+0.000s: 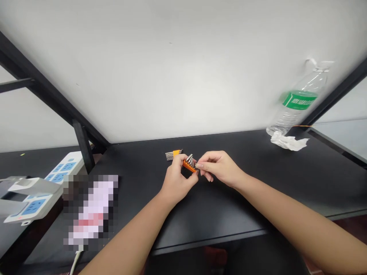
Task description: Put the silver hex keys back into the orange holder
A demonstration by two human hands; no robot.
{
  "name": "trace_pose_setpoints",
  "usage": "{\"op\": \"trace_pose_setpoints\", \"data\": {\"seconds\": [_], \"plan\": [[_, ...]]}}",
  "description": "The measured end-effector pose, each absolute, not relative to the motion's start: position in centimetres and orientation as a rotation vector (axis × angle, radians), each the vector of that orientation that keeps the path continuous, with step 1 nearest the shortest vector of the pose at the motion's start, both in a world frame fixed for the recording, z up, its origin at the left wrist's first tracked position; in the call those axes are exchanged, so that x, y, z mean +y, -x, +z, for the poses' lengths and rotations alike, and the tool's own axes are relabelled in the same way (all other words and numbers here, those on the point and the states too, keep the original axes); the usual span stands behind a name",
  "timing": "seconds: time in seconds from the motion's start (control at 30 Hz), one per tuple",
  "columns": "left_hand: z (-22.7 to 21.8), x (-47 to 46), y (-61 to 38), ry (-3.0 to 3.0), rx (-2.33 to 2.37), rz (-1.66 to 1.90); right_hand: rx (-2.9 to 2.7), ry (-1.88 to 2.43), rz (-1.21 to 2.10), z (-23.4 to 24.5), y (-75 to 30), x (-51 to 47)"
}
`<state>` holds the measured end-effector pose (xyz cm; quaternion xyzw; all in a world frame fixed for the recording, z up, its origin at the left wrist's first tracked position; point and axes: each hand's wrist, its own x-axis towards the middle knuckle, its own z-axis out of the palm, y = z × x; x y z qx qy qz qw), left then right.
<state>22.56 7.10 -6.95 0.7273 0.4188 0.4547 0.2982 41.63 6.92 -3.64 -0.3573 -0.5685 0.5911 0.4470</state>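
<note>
My left hand is closed around a small orange bit holder, gripping it by its ends. Several silvery screwdriver bits stick up out of the holder in a row. At the holder's right end, the thumb and index finger of my right hand pinch a bit, mostly covered by the fingertips. Just behind my left hand, a second orange holder lies on the black table with several long metal bits in it.
A white power strip with plugged-in adapters stands at the left. Nearer lies a blurred-out phone-like object with a white cable. A clear bottle and crumpled tissue are at the back right, by the pale wall.
</note>
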Motion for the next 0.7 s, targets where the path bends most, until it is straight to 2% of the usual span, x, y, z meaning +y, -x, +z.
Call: {"op": "trace_pose_setpoints", "data": {"seconds": [0.2, 0.43, 0.57, 0.7], "plan": [[-7.4, 7.4, -22.6, -1.864, 1.030, 1.169, -1.555, 0.816, 1.036, -5.2, -41.4, 7.0], [-6.8, 7.4, -22.6, -1.808, 0.931, 1.147, -1.984, 0.747, 0.405, -6.0, -42.1, 7.2], [-6.8, 7.5, -22.4, -1.832, 0.995, 1.170, -2.169, 0.781, 0.347, -6.2, -42.4, 7.3], [-6.9, 7.5, -22.3, -1.837, 1.015, 1.142, -2.106, 0.726, 0.383, -6.5, -42.3, 7.5]]}}
